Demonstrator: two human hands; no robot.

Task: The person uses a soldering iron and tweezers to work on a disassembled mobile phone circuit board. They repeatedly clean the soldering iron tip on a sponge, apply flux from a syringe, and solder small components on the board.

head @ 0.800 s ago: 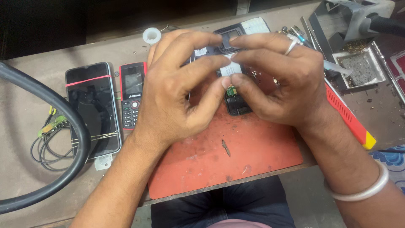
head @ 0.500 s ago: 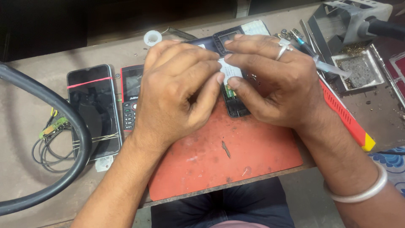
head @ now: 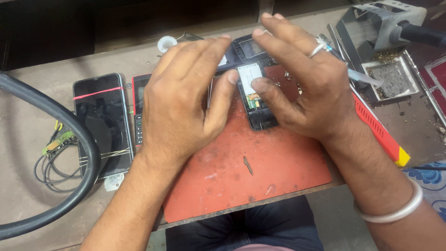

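The opened small phone (head: 258,104) is lying face down on the red work mat (head: 260,181), its back off, a pale label plate and a bit of green circuit board showing, and both thumbs are pressing on it from either side. The left hand (head: 183,100) is resting its thumb against the phone's left edge, fingers spread loose above it and gripping nothing; the right hand (head: 302,88) is laying its thumb on the plate, fingers fanned out, also closing on nothing. This is looking like the seating or pressing-down stage of work on the inner parts; the next move would seem to be calling for steady, even thumb pressure without sliding the phone. A smartphone (head: 102,123) banded with rubber, a thick black cable (head: 74,135) and a red-handled tool (head: 378,132) are lying around.
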